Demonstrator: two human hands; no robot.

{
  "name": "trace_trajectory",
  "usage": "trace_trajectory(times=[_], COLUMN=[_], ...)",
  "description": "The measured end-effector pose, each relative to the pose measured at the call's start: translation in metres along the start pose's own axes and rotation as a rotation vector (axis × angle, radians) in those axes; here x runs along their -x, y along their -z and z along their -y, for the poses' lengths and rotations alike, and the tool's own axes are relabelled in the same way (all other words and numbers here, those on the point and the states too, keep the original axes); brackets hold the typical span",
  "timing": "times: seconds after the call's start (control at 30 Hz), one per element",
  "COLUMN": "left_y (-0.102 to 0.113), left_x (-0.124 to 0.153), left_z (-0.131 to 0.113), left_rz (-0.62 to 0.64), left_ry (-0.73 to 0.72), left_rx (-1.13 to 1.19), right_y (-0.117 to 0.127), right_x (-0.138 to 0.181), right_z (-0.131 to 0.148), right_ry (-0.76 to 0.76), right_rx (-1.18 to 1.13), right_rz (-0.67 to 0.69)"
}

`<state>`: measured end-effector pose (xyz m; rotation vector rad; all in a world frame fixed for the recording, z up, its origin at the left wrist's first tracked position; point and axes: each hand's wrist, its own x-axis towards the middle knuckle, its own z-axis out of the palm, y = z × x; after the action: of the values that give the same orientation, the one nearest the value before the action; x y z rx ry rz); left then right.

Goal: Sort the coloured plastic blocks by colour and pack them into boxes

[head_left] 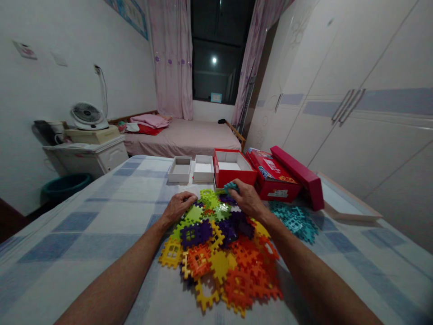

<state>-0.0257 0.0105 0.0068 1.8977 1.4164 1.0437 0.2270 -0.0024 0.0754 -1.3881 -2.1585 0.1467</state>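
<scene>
A heap of flat plastic interlocking tiles [219,253] in yellow, orange, purple and green lies on a blue-and-white checked cloth [101,225]. My left hand [179,205] rests palm down on the heap's far left edge, fingers curled over green tiles. At the far right edge my right hand [245,198] is closed on a teal tile [231,186], lifted just above the pile. A separate pile of teal tiles [296,221] lies to the right of my right forearm.
Beyond the heap stand two white trays [181,171] [204,171], an open red box [233,174] and a red printed box with its lid [294,178]. A bed [182,135], a fan [86,115] on a white cabinet and wardrobes [355,104] surround the surface.
</scene>
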Motion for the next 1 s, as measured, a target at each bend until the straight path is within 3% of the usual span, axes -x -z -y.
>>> trace_trajectory(times=[0.1, 0.2, 0.33, 0.43, 0.6, 0.67, 0.83, 1.0], left_y=[0.000, 0.000, 0.001, 0.002, 0.003, 0.003, 0.003, 0.003], left_x=[0.000, -0.001, 0.000, 0.001, 0.002, 0.001, 0.001, 0.001], left_z=[0.001, 0.002, 0.000, -0.003, -0.006, -0.006, -0.007, -0.005], left_rz=[0.003, 0.012, 0.004, 0.002, 0.018, 0.020, 0.011, 0.013], left_ry=[0.004, -0.003, -0.006, 0.000, 0.026, 0.033, 0.021, 0.008], left_rx=[-0.016, -0.029, -0.050, -0.059, -0.057, -0.065, -0.068, -0.075], right_y=[0.035, 0.054, 0.058, 0.062, 0.074, 0.071, 0.040, 0.006], right_x=[0.029, 0.056, 0.076, 0.087, 0.114, 0.122, 0.115, 0.084], right_z=[-0.040, -0.081, -0.106, -0.092, -0.031, -0.012, 0.003, 0.013], right_ry=[-0.171, -0.322, -0.302, -0.223, -0.105, -0.070, -0.056, -0.061], right_rx=[-0.003, 0.058, 0.141, 0.174, -0.053, -0.065, 0.036, -0.122], right_rz=[-0.133, -0.162, -0.181, -0.207, 0.243, 0.313, 0.286, 0.193])
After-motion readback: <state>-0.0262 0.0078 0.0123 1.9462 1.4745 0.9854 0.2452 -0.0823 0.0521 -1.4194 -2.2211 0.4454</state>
